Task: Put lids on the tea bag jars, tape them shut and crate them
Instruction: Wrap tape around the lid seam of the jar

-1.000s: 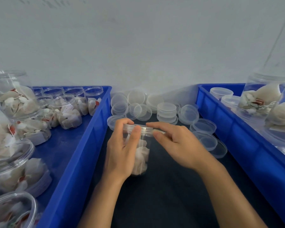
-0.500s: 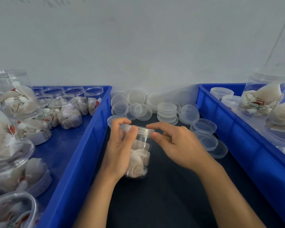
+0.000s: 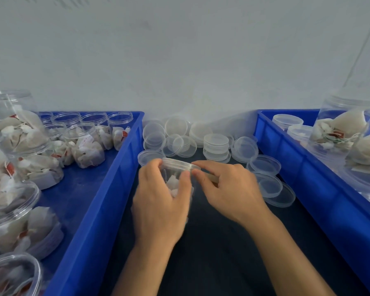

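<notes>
Now the jar (image 3: pixel 175 184) sits more upright than half a second ago, between the two blue crates (image 3: pixel 107 189). The left hand (image 3: pixel 160 201) wraps its body; the right hand (image 3: pixel 229 189) pinches the lid (image 3: pixel 179 164) rim. Judged: lid seated, taping next.

Your left hand (image 3: pixel 160 201) and right hand (image 3: pixel 229 189) meet at the lidded jar (image 3: pixel 177 180) on the centre mat (image 3: pixel 212 253). Behind it lie loose lids (image 3: pixel 216 144). The left crate (image 3: pixel 107 201) holds open jars (image 3: pixel 86 146); the right crate (image 3: pixel 308 174) holds lidded jars (image 3: pixel 340 133).
</notes>
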`<state>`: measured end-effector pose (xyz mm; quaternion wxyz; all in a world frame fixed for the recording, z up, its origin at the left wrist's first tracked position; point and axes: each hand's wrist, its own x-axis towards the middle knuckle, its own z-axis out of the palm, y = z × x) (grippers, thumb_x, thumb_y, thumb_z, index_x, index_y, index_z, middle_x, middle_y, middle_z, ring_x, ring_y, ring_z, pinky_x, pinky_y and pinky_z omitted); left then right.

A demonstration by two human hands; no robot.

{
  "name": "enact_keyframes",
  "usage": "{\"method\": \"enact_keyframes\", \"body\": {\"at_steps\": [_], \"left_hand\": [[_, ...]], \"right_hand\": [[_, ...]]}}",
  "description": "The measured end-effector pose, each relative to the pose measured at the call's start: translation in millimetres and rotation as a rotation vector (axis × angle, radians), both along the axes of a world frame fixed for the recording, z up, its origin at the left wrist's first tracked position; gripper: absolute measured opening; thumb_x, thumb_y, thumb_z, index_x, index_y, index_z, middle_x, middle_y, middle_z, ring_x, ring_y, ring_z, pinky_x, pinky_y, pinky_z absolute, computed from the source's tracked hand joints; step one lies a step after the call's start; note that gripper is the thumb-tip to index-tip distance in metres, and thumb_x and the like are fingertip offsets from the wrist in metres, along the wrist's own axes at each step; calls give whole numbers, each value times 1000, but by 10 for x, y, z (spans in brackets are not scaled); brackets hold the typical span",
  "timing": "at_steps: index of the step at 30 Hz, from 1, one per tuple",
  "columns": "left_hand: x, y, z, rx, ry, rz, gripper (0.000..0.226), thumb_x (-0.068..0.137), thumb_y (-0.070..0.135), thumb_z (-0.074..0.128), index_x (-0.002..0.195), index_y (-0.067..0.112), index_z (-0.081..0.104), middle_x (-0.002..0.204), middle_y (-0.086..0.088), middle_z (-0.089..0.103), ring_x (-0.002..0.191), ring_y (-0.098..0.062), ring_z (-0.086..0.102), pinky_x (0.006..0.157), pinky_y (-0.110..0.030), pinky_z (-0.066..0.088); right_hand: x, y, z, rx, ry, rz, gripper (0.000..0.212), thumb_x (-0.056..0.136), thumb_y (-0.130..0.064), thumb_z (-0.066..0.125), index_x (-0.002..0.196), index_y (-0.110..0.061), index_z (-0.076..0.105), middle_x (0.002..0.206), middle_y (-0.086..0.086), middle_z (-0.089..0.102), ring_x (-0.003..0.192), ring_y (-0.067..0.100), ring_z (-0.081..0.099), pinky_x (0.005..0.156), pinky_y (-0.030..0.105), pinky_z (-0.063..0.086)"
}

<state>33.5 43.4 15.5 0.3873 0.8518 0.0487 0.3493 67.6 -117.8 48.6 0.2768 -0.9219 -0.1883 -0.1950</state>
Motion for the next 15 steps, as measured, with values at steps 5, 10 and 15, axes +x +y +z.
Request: {"method": "enact_keyframes", "body": {"at_steps": [5,10,15], "left_hand": [[-3,-97,-14,50,87,-21,90,89,86,36,159,29,28,150,8,49,122,-11,57,88,-32,52],[59,26,-8,65,110,-52,84,92,81,36,156,27,34,145,7,52,121,-13,59,82,-29,48],[86,141,-26,-35,107,-118,83,90,80,38,157,31,36,132,23,46,111,3,51,77,-10,38]], "right_hand": [[-23,6,7,-35,-37,-8,38,101,-58,31,118,-48,64,65,-17,64,64,8,62,64,33,53],[14,-7,-9,-40,57,43,37,109,-36,39,141,-45,54,76,-15,67,76,15,65,79,43,55],[88,-84,-50,17,191,130,33,109,-48,42,140,-52,51,67,-22,60,66,9,59,68,36,49]]}}
